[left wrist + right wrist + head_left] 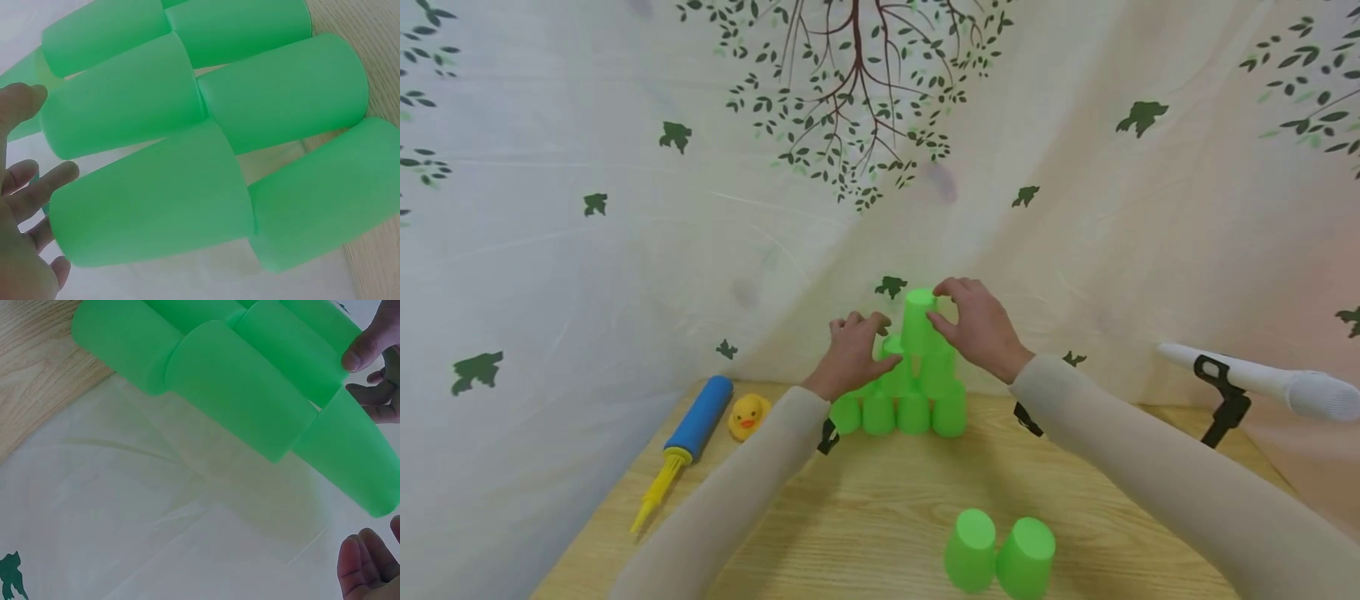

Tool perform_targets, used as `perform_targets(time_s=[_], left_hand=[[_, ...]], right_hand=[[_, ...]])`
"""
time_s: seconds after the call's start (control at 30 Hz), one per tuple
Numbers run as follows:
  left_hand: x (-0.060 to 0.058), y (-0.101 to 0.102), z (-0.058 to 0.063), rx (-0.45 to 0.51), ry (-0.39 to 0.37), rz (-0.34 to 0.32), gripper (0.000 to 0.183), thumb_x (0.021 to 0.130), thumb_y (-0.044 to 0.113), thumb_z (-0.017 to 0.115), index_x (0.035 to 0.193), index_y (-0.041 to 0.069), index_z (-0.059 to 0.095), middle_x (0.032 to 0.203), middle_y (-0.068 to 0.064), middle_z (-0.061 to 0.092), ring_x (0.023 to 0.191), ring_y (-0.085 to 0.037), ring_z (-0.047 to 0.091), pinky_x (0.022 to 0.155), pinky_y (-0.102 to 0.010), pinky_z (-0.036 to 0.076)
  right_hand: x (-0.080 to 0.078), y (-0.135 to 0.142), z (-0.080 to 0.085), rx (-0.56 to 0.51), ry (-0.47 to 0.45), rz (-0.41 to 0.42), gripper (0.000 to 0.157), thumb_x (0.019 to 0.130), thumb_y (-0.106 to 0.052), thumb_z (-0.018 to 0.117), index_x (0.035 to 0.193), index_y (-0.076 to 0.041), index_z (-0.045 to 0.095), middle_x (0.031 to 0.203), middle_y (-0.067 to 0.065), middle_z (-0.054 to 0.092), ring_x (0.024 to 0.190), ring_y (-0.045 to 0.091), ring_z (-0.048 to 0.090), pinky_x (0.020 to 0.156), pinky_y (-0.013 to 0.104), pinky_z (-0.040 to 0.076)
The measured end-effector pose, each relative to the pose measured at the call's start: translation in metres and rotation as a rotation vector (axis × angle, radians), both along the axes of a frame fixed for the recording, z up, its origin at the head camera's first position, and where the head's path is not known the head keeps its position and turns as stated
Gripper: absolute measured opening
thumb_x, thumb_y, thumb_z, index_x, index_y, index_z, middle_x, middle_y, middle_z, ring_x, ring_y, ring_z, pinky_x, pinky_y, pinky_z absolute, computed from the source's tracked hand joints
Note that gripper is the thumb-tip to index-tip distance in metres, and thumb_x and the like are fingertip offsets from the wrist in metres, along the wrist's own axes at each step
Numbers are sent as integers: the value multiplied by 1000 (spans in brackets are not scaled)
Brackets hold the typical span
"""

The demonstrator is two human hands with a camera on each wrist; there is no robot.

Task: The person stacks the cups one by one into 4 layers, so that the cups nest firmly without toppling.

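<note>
Upside-down green cups form a stacked tower [913, 412] at the back of the table, its wide bottom row holding up smaller rows. One cup [917, 323] stands alone on top. My right hand [981, 329] is just right of this top cup, thumb and fingers spread; the right wrist view shows a gap between its fingertips and the cup [369, 481]. My left hand [850, 354] hovers at the tower's left side with loosely bent fingers. In the left wrist view, its fingertips are right at the base of a middle-row cup [150, 200].
Two more upside-down green cups [1000, 554] stand side by side near the front. At left lie a blue and yellow hand pump [696, 425] and a yellow rubber duck [748, 415]. A white microphone [1270, 379] on a black holder is at right. A leaf-patterned cloth [775, 250] hangs behind.
</note>
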State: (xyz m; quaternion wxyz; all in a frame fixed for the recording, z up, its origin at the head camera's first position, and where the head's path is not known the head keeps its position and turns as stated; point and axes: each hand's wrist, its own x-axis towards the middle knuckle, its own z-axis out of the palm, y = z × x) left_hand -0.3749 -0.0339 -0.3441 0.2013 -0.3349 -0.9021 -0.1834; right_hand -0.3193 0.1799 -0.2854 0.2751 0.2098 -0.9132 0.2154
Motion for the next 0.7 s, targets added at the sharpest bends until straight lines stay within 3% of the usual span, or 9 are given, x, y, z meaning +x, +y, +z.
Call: perform_targets(time_s=[0.13, 0.23, 0.4, 0.53, 0.7], left_hand=[[6, -9, 0, 35, 60, -4, 52, 83, 36, 72, 120, 5, 54, 114, -4, 58, 101, -23, 42, 84, -46, 24], [13, -16, -1, 77, 148, -24, 48, 83, 33, 72, 118, 5, 53, 110, -4, 57, 99, -23, 41, 81, -44, 26], [33, -21, -5, 151, 284, -156, 36, 81, 25, 72, 107, 5, 57, 91, -2, 55, 86, -21, 42, 76, -38, 32], [58, -16, -9, 142, 294, -305, 29, 81, 23, 72, 101, 7, 57, 87, 1, 54, 83, -18, 42, 78, -34, 36], [91, -10, -22, 87, 231, -443, 28, 82, 26, 72, 101, 10, 59, 90, 4, 55, 87, -14, 45, 81, -28, 39]], right_hand=[[9, 8, -3, -41, 26, 4, 32, 92, -24, 63, 115, -2, 57, 112, 14, 57, 101, 29, 51, 81, 44, 46], [17, 15, -9, -52, 34, 5, 30, 92, -24, 62, 114, -3, 58, 111, 12, 56, 99, 27, 52, 79, 44, 46], [39, 34, -25, 7, 73, 42, 27, 92, -22, 62, 112, -5, 58, 111, 11, 56, 100, 26, 52, 78, 44, 46], [67, 54, -43, 88, 134, 92, 25, 87, -17, 68, 108, -7, 59, 105, 7, 57, 98, 23, 54, 75, 42, 48], [107, 68, -65, 125, 151, 116, 25, 81, -12, 73, 101, -15, 58, 102, -4, 55, 94, 14, 54, 70, 37, 49]])
